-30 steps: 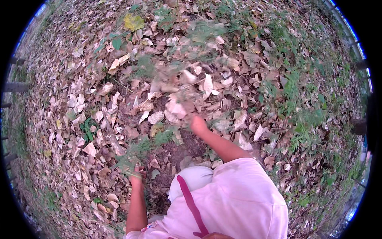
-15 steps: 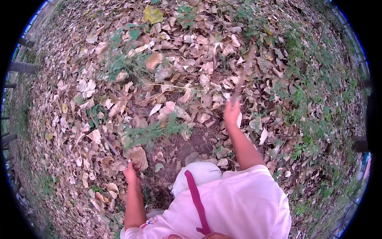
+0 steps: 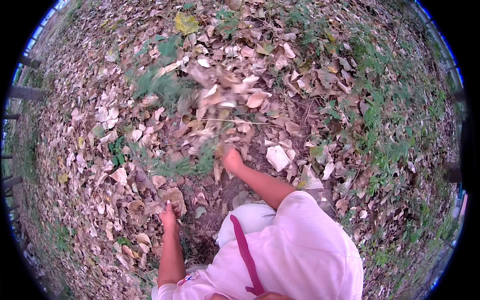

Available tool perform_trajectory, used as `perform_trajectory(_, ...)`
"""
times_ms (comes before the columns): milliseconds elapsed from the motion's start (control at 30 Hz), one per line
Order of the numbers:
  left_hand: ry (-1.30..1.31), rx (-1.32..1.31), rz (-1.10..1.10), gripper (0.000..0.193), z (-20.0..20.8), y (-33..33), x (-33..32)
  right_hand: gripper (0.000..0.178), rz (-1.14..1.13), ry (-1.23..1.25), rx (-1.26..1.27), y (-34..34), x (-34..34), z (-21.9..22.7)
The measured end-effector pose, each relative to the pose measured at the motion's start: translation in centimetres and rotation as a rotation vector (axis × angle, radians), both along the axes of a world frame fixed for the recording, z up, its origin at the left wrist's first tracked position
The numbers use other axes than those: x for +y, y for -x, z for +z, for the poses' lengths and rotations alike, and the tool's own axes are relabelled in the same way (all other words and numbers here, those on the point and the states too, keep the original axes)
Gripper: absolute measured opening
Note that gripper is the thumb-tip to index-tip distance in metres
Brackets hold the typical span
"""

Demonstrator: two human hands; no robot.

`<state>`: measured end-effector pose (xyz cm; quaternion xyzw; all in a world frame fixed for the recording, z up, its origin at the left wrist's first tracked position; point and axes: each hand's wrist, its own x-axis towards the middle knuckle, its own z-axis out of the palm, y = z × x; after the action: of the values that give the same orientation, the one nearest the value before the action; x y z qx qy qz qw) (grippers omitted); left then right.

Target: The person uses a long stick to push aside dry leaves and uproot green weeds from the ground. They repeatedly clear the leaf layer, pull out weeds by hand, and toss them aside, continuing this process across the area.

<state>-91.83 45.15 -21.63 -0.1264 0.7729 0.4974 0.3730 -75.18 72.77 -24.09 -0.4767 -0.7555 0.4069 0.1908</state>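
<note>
Outdoor ground [image 3: 350, 165], covered almost wholly by dry brown leaves, with patches of green weeds toward the right and a strip of bare soil [image 3: 220, 190] just in front of the person. We note dark fence posts [image 3: 25, 92] along the left rim.

The right hand [image 3: 231, 160] is stretched forward over the soil strip, closed on the base of a blurred bunch of dry leaves [image 3: 220, 100] and grass that rises above it — the blur prevents us from telling the bunch's exact outline. A clump of green grass [image 3: 185, 165] lies just beside this hand, to its left.

The left hand [image 3: 169, 216] is low at the left, near a curled brown leaf [image 3: 175, 197] that it touches or nearly touches; we cannot tell whether its grip is closed or open.

A large pale leaf [image 3: 277, 157] lies on the ground to the right of the right hand, apart from it. The person wears a pink top [image 3: 300, 250] with a dark red strap [image 3: 245, 250] across it.
</note>
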Motion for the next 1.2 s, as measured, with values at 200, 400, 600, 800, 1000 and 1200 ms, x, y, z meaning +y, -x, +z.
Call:
perform_trajectory(200,-0.030,0.028,-0.016,0.032,1.7,-0.3,2.8,0.025,0.624,0.123,-0.084,5.9,-4.0,6.0)
perform_trajectory(400,-0.041,0.012,0.095,0.032,1.3,1.2,0.0,0.022,-0.047,0.208,0.314,0.8,2.1,6.4)
perform_trajectory(600,-0.001,0.037,0.173,0.033,0.9,0.9,-0.7,0.013,-0.946,0.070,0.032,-17.0,12.4,-10.4)
perform_trajectory(800,0.008,0.030,0.144,0.035,1.1,0.9,-1.2,0.011,0.203,-0.321,-0.625,-5.5,6.7,-11.7)
perform_trajectory(1000,0.009,0.048,0.144,0.034,2.1,0.4,-1.0,0.031,0.485,0.305,-0.300,7.2,-2.4,4.0)
perform_trajectory(1200,-0.069,0.030,0.290,0.032,1.9,1.1,0.3,0.033,0.753,0.217,-0.089,9.8,-5.4,7.0)
